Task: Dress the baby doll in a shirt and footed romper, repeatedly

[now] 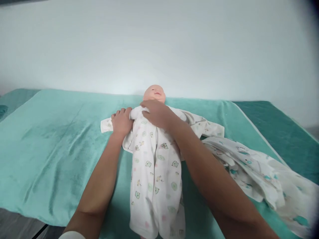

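A baby doll lies on its back, head at the far side, dressed in white trousers with small green and pink animal prints. A matching white printed top is spread around its upper body, one sleeve out to the left and another sleeve out to the right. My left hand is curled over the left sleeve near the doll's shoulder. Across the chest just below the chin rests my right hand, thumb and fingers apart; it partly hides the neckline.
A turquoise blanket with some wrinkles covers the table. A crumpled white cloth with teal prints lies at the right. Darker green covering shows at the far right. A white wall stands behind.
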A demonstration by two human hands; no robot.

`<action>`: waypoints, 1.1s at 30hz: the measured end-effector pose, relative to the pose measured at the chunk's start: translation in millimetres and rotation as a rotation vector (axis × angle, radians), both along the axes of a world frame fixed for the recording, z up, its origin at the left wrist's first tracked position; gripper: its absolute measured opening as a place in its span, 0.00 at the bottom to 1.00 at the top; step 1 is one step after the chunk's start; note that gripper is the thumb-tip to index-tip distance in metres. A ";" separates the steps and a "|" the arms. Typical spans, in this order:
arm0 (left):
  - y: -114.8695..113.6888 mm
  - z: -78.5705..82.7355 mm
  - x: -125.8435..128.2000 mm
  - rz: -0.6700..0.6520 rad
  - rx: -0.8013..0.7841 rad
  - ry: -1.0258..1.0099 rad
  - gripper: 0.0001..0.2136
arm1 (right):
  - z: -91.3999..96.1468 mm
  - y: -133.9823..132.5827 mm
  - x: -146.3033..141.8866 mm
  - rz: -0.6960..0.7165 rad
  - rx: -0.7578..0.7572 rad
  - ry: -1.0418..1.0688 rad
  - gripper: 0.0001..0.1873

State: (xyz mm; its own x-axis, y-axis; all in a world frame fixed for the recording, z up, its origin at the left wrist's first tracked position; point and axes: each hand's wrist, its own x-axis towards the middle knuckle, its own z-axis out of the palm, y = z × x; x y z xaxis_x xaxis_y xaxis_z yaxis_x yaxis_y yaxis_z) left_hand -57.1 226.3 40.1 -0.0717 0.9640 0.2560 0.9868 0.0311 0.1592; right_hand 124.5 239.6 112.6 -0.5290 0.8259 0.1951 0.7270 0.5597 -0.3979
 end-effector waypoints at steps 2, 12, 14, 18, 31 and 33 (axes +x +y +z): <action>0.2 0.2 -0.9 -0.008 0.009 -0.009 0.17 | 9.7 9.5 -28.8 0.052 -0.044 -0.276 0.19; 5.3 7.8 -7.6 -0.018 -0.064 -0.067 0.16 | 17.1 36.6 -49.7 0.120 -0.180 -0.576 0.19; 6.2 8.2 -9.4 -0.021 -0.076 -0.085 0.14 | 20.8 36.9 -42.2 0.109 -0.206 -0.587 0.18; 7.5 7.7 -12.8 -0.015 -0.094 -0.092 0.13 | 21.9 36.9 -49.6 0.135 -0.191 -0.578 0.19; 12.4 6.9 -14.7 -0.008 -0.050 -0.246 0.16 | 25.1 38.8 -51.7 0.187 -0.184 -0.619 0.17; 13.9 5.0 -18.8 -0.009 -0.049 -0.382 0.19 | 30.2 35.5 -40.3 0.183 -0.148 -0.591 0.19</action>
